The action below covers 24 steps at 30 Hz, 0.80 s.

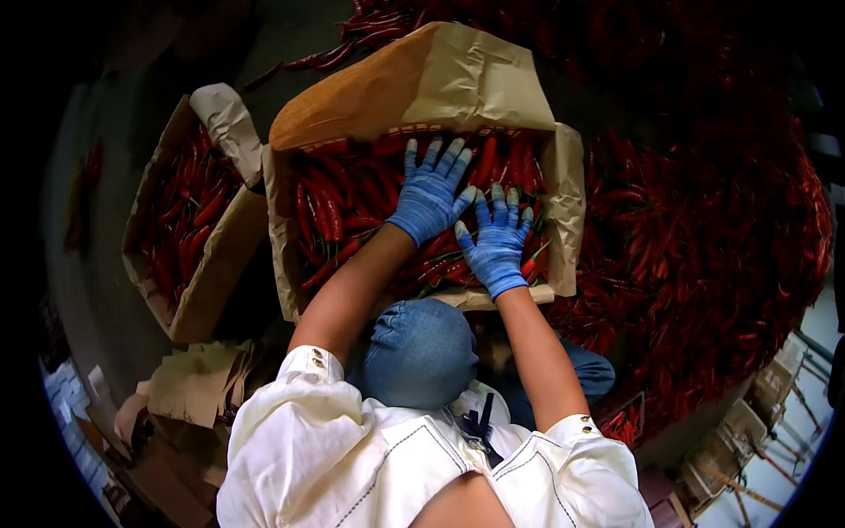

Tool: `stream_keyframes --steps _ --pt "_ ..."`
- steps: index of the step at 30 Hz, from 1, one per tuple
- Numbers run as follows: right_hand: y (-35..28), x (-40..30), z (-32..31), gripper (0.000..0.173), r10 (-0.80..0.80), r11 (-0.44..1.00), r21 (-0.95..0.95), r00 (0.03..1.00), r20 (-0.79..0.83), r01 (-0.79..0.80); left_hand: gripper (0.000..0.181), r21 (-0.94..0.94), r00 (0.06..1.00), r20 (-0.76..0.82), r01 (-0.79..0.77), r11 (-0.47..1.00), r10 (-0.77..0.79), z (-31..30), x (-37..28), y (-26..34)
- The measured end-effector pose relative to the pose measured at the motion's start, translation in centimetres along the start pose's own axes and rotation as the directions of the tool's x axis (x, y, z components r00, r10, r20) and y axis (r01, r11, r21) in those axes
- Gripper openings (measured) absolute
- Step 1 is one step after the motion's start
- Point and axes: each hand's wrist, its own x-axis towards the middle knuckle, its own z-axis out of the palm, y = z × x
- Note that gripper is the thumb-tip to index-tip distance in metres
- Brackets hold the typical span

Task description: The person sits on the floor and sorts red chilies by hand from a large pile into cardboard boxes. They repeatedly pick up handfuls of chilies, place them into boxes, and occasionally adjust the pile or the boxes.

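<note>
Both of my hands wear blue striped knit gloves with pale fingertips. My left hand (432, 191) lies palm down with spread fingers on the red chili peppers (323, 211) near the middle of a paper-lined crate (571, 211). Just right of it and nearer to me, my right hand (496, 244) rests flat on peppers in the same crate, its fingers apart. The thumb of my left hand is close to the fingertips of my right; whether they touch I cannot tell. The lining's far paper flap (482, 79) stands folded back. Peppers under my palms are hidden.
At the left stands another paper-lined container (221, 257) of red chilies. A large heap of chilies (686, 264) spreads along the right side, with more beyond the crate. Brown paper sheets (191, 383) lie at lower left. Crates (726, 435) stand at lower right.
</note>
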Motion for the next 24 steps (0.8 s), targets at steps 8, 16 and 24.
stream_keyframes --steps 8,16,24 --pt "-0.2 0.9 0.5 0.061 -0.018 0.999 -0.037 1.000 0.011 0.018 0.060 -0.042 0.995 0.100 0.017 0.999 -0.013 -0.4 0.0 -0.2" --pt "0.9 -4.1 -3.3 0.038 -0.091 0.937 0.267 0.893 -0.441 0.227 0.048 -0.172 0.945 -0.325 -0.025 0.985 -0.033 -9.9 -12.4 0.1" --pt "3.4 -8.5 -3.0 0.025 -0.108 0.965 0.176 0.904 -0.413 0.195 0.013 0.078 0.991 -0.131 0.014 0.997 -0.004 -6.5 -22.5 -2.0"
